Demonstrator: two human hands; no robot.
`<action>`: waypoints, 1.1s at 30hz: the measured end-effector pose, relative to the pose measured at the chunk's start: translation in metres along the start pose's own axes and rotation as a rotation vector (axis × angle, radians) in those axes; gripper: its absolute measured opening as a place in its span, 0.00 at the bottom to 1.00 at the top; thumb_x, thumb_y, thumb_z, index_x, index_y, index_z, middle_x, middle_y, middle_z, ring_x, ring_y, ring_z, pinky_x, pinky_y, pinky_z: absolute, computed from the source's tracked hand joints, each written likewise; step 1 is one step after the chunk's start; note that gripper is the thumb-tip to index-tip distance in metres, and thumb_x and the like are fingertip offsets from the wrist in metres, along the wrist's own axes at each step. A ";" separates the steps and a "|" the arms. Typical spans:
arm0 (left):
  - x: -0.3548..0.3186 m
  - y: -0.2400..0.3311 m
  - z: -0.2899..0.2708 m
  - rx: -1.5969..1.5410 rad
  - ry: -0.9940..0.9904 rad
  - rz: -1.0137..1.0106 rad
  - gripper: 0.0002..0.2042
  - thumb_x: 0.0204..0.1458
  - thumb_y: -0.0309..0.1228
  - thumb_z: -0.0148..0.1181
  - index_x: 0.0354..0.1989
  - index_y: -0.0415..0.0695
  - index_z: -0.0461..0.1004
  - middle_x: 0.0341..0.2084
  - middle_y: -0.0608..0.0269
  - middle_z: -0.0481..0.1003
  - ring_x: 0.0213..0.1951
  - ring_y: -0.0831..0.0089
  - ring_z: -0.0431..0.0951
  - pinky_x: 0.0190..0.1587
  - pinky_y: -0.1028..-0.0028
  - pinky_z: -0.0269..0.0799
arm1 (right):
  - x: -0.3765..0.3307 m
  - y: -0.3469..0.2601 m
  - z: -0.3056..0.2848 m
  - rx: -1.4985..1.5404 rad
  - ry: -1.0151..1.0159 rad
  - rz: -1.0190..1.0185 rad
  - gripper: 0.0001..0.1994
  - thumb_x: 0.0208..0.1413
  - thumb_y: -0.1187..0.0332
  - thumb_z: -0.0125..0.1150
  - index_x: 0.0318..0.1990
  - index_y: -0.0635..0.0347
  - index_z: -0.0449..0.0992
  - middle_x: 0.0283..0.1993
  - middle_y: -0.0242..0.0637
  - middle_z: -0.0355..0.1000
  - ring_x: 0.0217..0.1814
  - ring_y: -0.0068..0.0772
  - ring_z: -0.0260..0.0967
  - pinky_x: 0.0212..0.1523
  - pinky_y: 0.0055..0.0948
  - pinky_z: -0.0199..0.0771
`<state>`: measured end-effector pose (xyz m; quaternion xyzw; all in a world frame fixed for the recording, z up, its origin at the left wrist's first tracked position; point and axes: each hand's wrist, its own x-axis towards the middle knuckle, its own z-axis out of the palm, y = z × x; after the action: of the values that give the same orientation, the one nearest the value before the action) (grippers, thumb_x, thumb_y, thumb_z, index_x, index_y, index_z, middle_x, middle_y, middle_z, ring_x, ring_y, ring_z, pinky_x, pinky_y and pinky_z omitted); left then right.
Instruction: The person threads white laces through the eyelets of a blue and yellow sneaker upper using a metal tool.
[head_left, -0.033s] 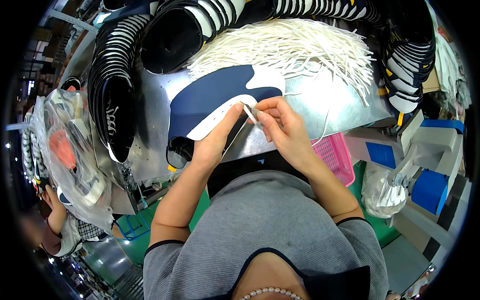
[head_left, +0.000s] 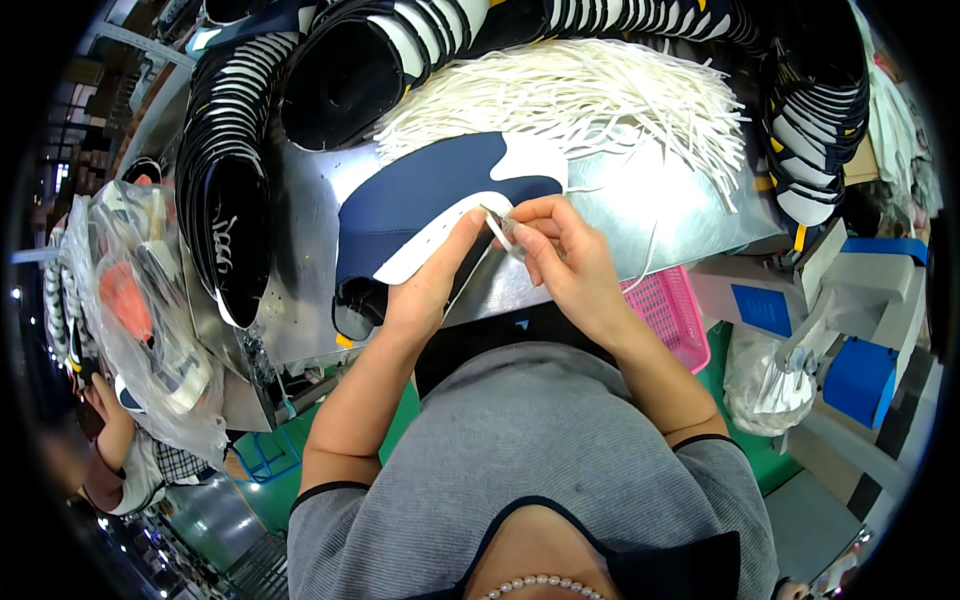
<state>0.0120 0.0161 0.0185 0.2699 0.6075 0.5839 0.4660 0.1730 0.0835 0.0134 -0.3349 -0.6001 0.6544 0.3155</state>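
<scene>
A navy and white shoe upper (head_left: 415, 205) lies tilted on the metal table in front of me. My left hand (head_left: 430, 285) is closed on the near edge of its white eyelet strip (head_left: 425, 243), thumb on top beside the holes. Close by, the fingertips of my right hand (head_left: 562, 255) pinch a white shoelace (head_left: 493, 228) at the strip's right end. Something thin and greyish, perhaps a metal tip, shows between those fingers; its kind is too small to tell. Another length of lace (head_left: 652, 245) trails down past my right wrist.
A heap of white laces (head_left: 570, 100) lies behind the upper. Stacked shoe uppers line the table's left (head_left: 225, 180), back and right (head_left: 805, 160). Right of my arm sits a pink basket (head_left: 668, 315), near a grey and blue machine (head_left: 860, 300). At far left are a plastic bag (head_left: 150, 300) and another person's hand (head_left: 105, 400).
</scene>
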 end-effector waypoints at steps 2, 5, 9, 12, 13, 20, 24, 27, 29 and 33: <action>0.000 0.002 0.002 0.025 -0.026 0.044 0.09 0.60 0.28 0.62 0.45 0.36 0.79 0.40 0.63 0.81 0.40 0.77 0.79 0.45 0.78 0.74 | 0.000 -0.002 -0.003 -0.007 -0.032 0.113 0.07 0.65 0.71 0.55 0.45 0.67 0.71 0.33 0.39 0.80 0.34 0.29 0.78 0.36 0.26 0.75; -0.004 0.002 0.000 0.261 0.040 0.089 0.09 0.60 0.29 0.62 0.44 0.37 0.80 0.39 0.64 0.81 0.39 0.76 0.80 0.42 0.76 0.74 | 0.009 0.001 -0.003 -0.131 -0.040 -0.023 0.07 0.64 0.72 0.56 0.44 0.66 0.71 0.31 0.43 0.80 0.30 0.36 0.79 0.33 0.29 0.75; -0.016 -0.013 -0.014 0.416 0.118 0.170 0.11 0.61 0.31 0.61 0.47 0.37 0.79 0.41 0.63 0.80 0.42 0.75 0.79 0.46 0.76 0.74 | 0.024 -0.001 0.013 -0.545 -0.034 -0.207 0.11 0.64 0.67 0.55 0.46 0.65 0.68 0.31 0.53 0.78 0.34 0.59 0.77 0.35 0.47 0.77; -0.012 -0.022 -0.010 0.198 -0.019 0.103 0.13 0.61 0.32 0.61 0.49 0.38 0.78 0.43 0.63 0.80 0.45 0.74 0.79 0.49 0.75 0.74 | 0.027 -0.009 0.012 -0.822 -0.039 -0.106 0.09 0.62 0.69 0.56 0.44 0.65 0.68 0.31 0.55 0.76 0.33 0.62 0.75 0.34 0.51 0.73; -0.018 -0.019 -0.016 0.120 -0.047 0.069 0.13 0.62 0.32 0.60 0.50 0.38 0.78 0.44 0.62 0.80 0.46 0.74 0.79 0.50 0.75 0.74 | 0.026 -0.020 0.010 -0.860 -0.083 -0.162 0.09 0.61 0.68 0.57 0.43 0.64 0.70 0.29 0.52 0.76 0.31 0.58 0.76 0.33 0.49 0.73; -0.009 -0.012 -0.055 0.029 -0.180 -0.097 0.13 0.60 0.32 0.64 0.50 0.39 0.79 0.44 0.63 0.81 0.45 0.75 0.79 0.49 0.76 0.75 | 0.036 -0.013 -0.036 -0.470 0.073 -0.253 0.21 0.48 0.73 0.72 0.50 0.65 0.73 0.42 0.39 0.78 0.44 0.31 0.75 0.46 0.28 0.74; -0.009 0.007 -0.035 0.164 -0.091 -0.063 0.16 0.58 0.30 0.65 0.54 0.38 0.77 0.49 0.62 0.78 0.51 0.71 0.77 0.55 0.72 0.74 | 0.042 0.006 -0.029 -0.354 0.055 0.008 0.28 0.42 0.63 0.78 0.51 0.67 0.75 0.46 0.44 0.79 0.46 0.37 0.77 0.48 0.32 0.75; 0.010 -0.005 -0.058 0.206 -0.032 0.002 0.16 0.58 0.34 0.63 0.52 0.37 0.76 0.46 0.57 0.79 0.48 0.69 0.78 0.52 0.70 0.74 | 0.055 0.014 -0.016 -0.552 0.156 -0.005 0.30 0.40 0.56 0.79 0.49 0.65 0.77 0.41 0.46 0.80 0.43 0.37 0.77 0.45 0.34 0.75; 0.016 -0.003 -0.072 0.423 0.009 -0.026 0.18 0.59 0.38 0.62 0.50 0.37 0.76 0.43 0.53 0.81 0.45 0.68 0.80 0.49 0.69 0.74 | 0.071 0.017 -0.009 -0.479 0.139 0.021 0.27 0.42 0.57 0.77 0.46 0.66 0.78 0.35 0.44 0.78 0.36 0.32 0.75 0.41 0.30 0.74; -0.012 0.014 -0.063 0.820 -0.258 0.231 0.23 0.57 0.40 0.64 0.55 0.37 0.73 0.46 0.52 0.81 0.49 0.64 0.80 0.54 0.69 0.72 | 0.069 0.022 -0.014 -0.116 0.165 -0.012 0.22 0.51 0.63 0.74 0.50 0.66 0.76 0.41 0.35 0.78 0.41 0.25 0.73 0.41 0.23 0.73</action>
<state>-0.0419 -0.0208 0.0276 0.5692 0.6917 0.3042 0.3242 0.1448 0.1460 -0.0139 -0.4020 -0.6110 0.5867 0.3476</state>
